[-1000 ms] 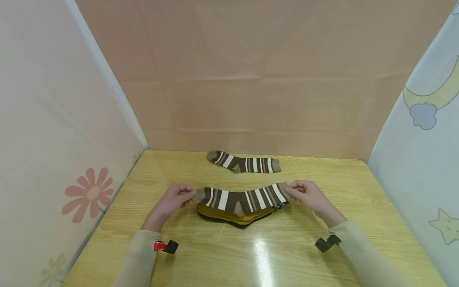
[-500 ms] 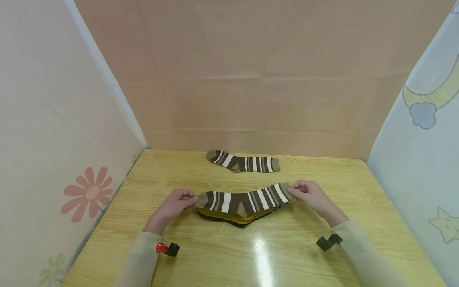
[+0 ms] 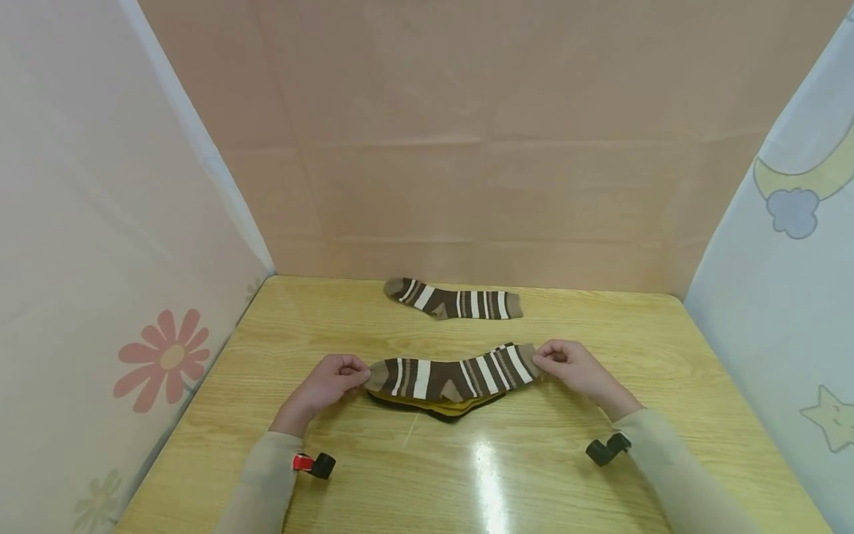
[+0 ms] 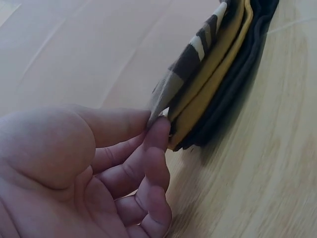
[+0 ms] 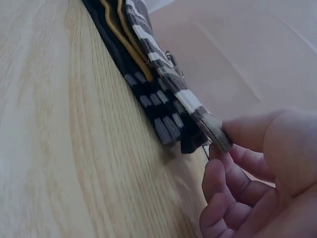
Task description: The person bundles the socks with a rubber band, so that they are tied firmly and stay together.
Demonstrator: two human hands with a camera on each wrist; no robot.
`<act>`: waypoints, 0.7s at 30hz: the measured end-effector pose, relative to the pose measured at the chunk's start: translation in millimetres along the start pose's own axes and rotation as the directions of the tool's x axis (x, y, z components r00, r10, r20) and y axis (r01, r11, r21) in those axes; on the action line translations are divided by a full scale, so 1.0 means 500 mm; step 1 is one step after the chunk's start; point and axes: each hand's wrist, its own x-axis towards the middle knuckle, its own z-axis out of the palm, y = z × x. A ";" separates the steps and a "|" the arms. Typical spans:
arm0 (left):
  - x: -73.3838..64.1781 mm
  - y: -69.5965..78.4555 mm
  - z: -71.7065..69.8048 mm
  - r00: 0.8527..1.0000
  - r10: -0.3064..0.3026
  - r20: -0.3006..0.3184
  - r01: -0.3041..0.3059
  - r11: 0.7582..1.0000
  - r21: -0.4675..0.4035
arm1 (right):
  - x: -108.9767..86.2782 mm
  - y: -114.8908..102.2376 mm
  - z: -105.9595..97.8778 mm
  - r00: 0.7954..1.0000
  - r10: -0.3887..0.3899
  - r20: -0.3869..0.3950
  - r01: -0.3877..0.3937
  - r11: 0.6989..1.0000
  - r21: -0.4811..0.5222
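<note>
A brown sock with white and tan stripes (image 3: 437, 380) stretches level between my two hands in the head view. Its tan toe is pinched between thumb and fingers of my left hand (image 3: 331, 382). My right hand (image 3: 572, 367) pinches the tan cuff at the other end. Right under it lies a stack of socks, mustard yellow ones (image 4: 198, 96) above black ones (image 4: 237, 99). In the right wrist view the black socks (image 5: 158, 106) show grey blocks near their cuffs. The striped sock covers most of the stack from above.
A matching brown striped sock (image 3: 454, 302) lies flat near the back edge of the wooden table (image 3: 373, 475). A pinkish-brown backdrop (image 3: 487, 148) rises behind the table, with pale patterned sheets on both sides.
The striped sock has come down closer over the stack and shifted slightly towards me at its toe end. Both hands have kept their pinch throughout.
</note>
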 end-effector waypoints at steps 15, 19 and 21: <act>0.004 -0.005 0.005 1.000 -0.023 -0.015 0.024 0.997 0.070 | 0.010 -0.005 0.011 0.999 -0.007 -0.040 0.004 0.996 -0.093; 0.007 -0.005 0.006 1.000 -0.021 0.001 0.021 0.996 0.082 | 0.011 -0.001 0.011 1.000 -0.013 -0.009 0.012 0.994 -0.109; 0.008 -0.006 0.006 1.000 -0.022 0.007 0.021 0.996 0.084 | 0.013 0.002 0.009 1.000 -0.019 0.011 0.020 0.993 -0.115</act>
